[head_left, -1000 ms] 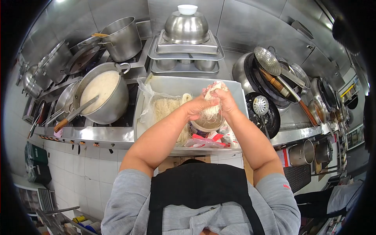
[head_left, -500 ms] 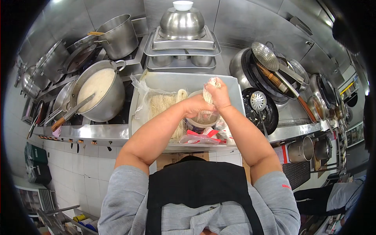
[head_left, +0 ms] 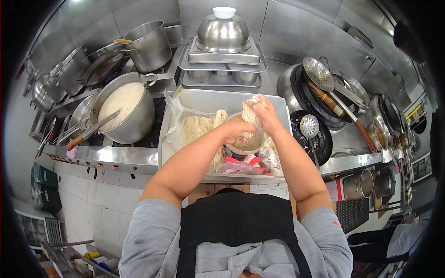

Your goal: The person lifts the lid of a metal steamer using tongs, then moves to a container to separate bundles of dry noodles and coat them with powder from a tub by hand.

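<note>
A bundle of thin pale noodles point(head_left: 251, 116) is held upright between my two hands, over a round tub point(head_left: 245, 146). My left hand point(head_left: 235, 129) closes on its lower left side. Around its upper right side my right hand point(head_left: 267, 115) is wrapped. The tub stands in a white rectangular bin point(head_left: 185, 95). More dry noodles point(head_left: 197, 129) lie at the left in the bin, with clear plastic point(head_left: 174, 116) beside them. Red and clear packets point(head_left: 241, 165) lie at the bin's front.
Left, a large pot point(head_left: 152, 106) of cloudy liquid holds a wooden-handled tool point(head_left: 85, 137). Stacked trays point(head_left: 221, 78) and a metal bowl point(head_left: 223, 34) stand behind the bin. Right are a black pan point(head_left: 326, 147) with a skimmer point(head_left: 309, 126), and woks with a strainer point(head_left: 318, 74).
My hands have shifted on the noodle bundle, which now shows more of its length between them. The whole view moved left, then back right.
</note>
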Demonstrator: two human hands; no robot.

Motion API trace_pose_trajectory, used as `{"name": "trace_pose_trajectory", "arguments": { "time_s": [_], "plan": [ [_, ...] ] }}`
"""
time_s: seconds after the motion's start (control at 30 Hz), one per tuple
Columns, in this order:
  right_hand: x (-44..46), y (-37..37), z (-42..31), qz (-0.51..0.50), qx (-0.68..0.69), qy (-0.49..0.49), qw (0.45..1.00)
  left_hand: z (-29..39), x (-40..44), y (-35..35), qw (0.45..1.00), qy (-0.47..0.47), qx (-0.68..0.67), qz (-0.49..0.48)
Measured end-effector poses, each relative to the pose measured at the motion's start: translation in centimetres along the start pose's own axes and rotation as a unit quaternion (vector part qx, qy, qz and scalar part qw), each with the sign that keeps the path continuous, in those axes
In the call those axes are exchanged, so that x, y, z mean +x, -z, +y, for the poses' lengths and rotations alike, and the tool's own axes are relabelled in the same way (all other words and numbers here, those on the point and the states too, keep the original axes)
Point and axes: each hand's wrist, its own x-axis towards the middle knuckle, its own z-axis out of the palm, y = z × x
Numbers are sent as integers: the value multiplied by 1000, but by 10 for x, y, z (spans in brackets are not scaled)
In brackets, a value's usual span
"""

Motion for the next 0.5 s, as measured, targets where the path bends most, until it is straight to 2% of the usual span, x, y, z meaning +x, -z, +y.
{"name": "trace_pose_trajectory", "arguments": {
  "time_s": [0.07, 0.1, 0.17, 0.3, 0.37, 0.5],
  "plan": [
    [6, 5, -8, -62, 108, -89, 988, 2, -3, 9, 994, 13, -59, -93],
    [7, 3, -14, -63, 107, -90, 988, 4, -5, 10, 994, 11, -60, -93],
    [10, 0, -23, -129, 99, -69, 984, 8, -7, 12, 986, 61, -82, -134],
    [19, 0, -14, -158, 69, -104, 980, 15, -11, 4, 984, 51, -103, -137],
    [21, -1, 3, -132, 112, -62, 983, 7, -6, 2, 980, 97, -118, -123],
    [18, -4, 0, -97, 80, -80, 989, 11, -7, -14, 987, 119, -95, -60]
  ]
}}
